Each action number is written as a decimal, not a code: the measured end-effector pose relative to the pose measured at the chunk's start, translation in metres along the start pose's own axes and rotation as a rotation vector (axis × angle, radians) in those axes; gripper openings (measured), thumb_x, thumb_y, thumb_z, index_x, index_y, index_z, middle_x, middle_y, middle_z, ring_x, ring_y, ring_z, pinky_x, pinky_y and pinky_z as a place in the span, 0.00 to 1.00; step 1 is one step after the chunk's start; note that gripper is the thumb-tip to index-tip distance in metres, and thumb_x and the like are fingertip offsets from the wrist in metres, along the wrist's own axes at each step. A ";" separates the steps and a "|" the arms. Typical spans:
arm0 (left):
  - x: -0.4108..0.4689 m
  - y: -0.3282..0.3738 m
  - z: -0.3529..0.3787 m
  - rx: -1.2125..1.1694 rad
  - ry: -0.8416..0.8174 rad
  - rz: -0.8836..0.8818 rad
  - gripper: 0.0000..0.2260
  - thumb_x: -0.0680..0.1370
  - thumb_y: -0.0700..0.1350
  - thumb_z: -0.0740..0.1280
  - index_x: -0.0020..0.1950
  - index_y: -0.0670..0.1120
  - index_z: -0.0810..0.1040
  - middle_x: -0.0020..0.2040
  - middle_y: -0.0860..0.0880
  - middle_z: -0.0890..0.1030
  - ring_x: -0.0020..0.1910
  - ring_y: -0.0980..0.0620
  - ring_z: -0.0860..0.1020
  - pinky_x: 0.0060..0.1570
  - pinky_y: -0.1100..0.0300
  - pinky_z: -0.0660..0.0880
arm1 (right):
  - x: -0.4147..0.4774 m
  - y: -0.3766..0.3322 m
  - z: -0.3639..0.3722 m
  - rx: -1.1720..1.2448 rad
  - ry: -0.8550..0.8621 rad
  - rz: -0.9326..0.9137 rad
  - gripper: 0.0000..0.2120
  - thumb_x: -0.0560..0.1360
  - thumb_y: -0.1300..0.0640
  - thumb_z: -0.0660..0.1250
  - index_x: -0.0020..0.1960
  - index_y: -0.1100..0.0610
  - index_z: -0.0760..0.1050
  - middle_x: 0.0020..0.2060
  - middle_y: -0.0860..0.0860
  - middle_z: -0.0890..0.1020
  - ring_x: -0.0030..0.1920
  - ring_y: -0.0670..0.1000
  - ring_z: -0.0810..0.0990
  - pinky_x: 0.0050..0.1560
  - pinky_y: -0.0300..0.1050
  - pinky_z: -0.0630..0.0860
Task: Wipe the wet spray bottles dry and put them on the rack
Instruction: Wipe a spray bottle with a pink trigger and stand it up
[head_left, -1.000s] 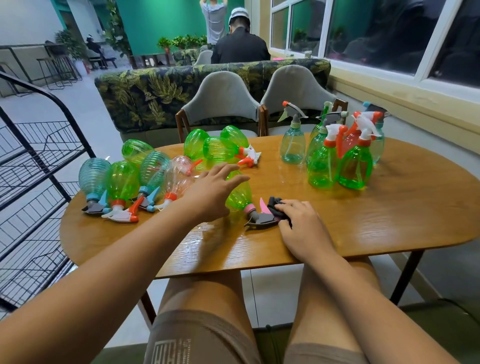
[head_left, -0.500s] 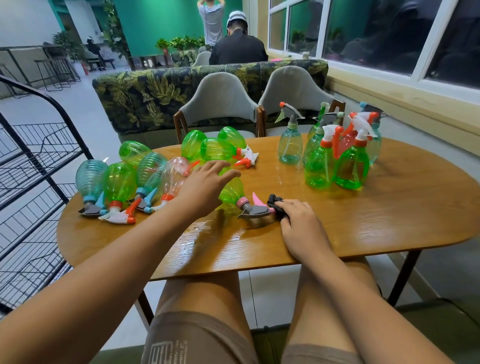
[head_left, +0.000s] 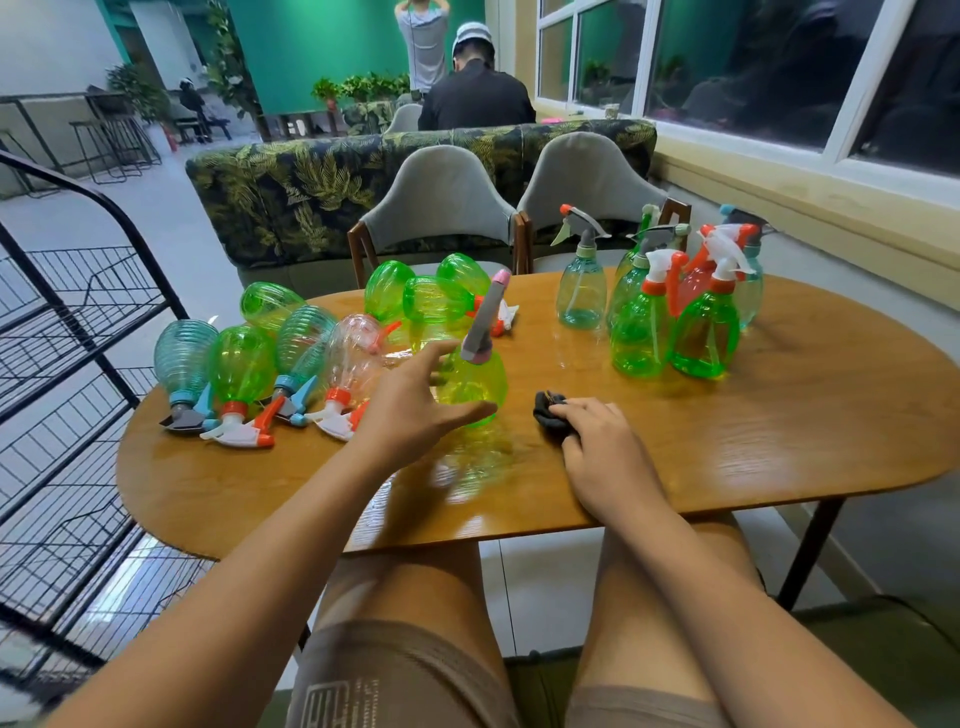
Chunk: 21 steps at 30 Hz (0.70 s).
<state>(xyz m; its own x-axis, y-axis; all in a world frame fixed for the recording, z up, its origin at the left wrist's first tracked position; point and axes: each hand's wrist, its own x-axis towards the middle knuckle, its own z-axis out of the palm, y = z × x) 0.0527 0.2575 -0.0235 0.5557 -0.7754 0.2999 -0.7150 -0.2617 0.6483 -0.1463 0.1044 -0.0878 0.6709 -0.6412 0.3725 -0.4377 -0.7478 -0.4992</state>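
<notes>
One green bottle (head_left: 475, 387) nozzle-up, left hand (head_left: 410, 410) curled round it; right hand (head_left: 602, 452) clutches dark cloth (head_left: 548, 413). Wiping step seemingly about to begin; next move needs cloth brought onto bottle

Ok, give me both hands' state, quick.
Left hand: holds the green bottle, thumb and fingers round its body.
Right hand: grips the dark cloth on the table.
</notes>
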 end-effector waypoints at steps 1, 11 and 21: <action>-0.003 0.000 0.003 -0.034 -0.002 -0.023 0.40 0.66 0.68 0.80 0.75 0.59 0.72 0.66 0.51 0.81 0.62 0.54 0.80 0.59 0.48 0.81 | -0.001 -0.001 0.000 0.002 0.001 -0.001 0.21 0.80 0.64 0.64 0.71 0.54 0.79 0.66 0.48 0.79 0.65 0.52 0.73 0.70 0.51 0.73; -0.021 -0.004 0.028 -0.167 -0.028 -0.099 0.37 0.71 0.66 0.78 0.76 0.55 0.73 0.59 0.56 0.82 0.54 0.59 0.82 0.56 0.52 0.83 | -0.003 -0.001 -0.001 0.021 0.011 -0.016 0.21 0.78 0.65 0.64 0.69 0.54 0.80 0.66 0.48 0.80 0.63 0.52 0.74 0.67 0.50 0.74; -0.037 -0.003 0.045 -0.011 0.087 -0.036 0.42 0.73 0.72 0.71 0.81 0.53 0.67 0.68 0.54 0.79 0.61 0.58 0.77 0.60 0.56 0.79 | -0.001 -0.019 -0.020 0.343 0.120 0.056 0.23 0.77 0.68 0.65 0.65 0.48 0.83 0.57 0.44 0.83 0.57 0.46 0.81 0.59 0.33 0.74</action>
<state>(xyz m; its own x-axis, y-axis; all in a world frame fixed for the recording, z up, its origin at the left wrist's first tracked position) 0.0153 0.2611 -0.0674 0.6162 -0.7125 0.3355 -0.6892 -0.2817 0.6676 -0.1505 0.1161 -0.0631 0.5680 -0.7101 0.4161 -0.2318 -0.6231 -0.7470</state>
